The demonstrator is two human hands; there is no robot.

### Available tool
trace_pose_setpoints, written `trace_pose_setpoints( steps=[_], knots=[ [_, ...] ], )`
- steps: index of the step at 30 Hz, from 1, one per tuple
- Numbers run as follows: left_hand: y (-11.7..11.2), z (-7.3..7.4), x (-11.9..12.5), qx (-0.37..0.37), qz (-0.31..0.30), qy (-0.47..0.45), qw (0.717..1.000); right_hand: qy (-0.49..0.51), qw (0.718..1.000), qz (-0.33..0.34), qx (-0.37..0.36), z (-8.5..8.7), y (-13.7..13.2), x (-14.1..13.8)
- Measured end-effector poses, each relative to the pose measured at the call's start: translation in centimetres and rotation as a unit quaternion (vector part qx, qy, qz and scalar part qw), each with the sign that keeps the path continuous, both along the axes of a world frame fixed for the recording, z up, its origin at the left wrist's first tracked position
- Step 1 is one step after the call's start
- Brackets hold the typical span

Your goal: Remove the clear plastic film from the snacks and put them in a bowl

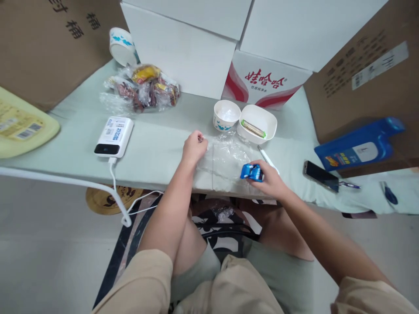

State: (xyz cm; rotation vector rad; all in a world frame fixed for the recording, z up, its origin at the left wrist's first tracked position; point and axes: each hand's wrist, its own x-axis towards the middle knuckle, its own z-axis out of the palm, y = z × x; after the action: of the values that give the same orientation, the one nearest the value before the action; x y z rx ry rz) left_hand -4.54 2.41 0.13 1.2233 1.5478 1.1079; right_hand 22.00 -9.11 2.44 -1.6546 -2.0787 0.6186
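Note:
My left hand [194, 147] rests on the pale green table [153, 150], its fingers pinched on the edge of a clear plastic bag [225, 159] that lies flat between both hands. My right hand [270, 179] is closed round a small blue wrapped packet [251, 172] at the bag's near right corner, close to the table's front edge. A white pen [266, 158] lies just beyond the right hand.
A paper cup [226, 114] and a white bowl [257, 123] holding a small item stand behind the bag. A power bank [114, 136] with a cable lies left, a bag of snacks [144, 88] behind it. A phone [321, 175] and a blue pouch [360, 149] lie right. Cardboard boxes line the back.

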Motion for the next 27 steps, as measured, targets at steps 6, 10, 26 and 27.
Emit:
trace_pose_setpoints(
  steps=[6,10,26,27],
  knots=[
    [-0.4,1.3,-1.7,-0.059,-0.04,-0.025,0.997,0.375,0.884,-0.278,-0.013,3.3,5.0,3.0],
    [-0.9,4.6,-2.4,-0.041,-0.112,0.018,0.993,0.365,0.875,-0.314,-0.057,5.6,11.5,4.0],
    [1.8,2.1,12.2,-0.252,-0.103,-0.431,0.86,-0.08,0.986,-0.089,-0.114,3.0,20.7,4.0],
    [2.0,2.2,12.1,-0.25,-0.113,-0.434,0.858,-0.076,0.987,-0.08,-0.118,2.8,20.8,4.2]
  ],
)
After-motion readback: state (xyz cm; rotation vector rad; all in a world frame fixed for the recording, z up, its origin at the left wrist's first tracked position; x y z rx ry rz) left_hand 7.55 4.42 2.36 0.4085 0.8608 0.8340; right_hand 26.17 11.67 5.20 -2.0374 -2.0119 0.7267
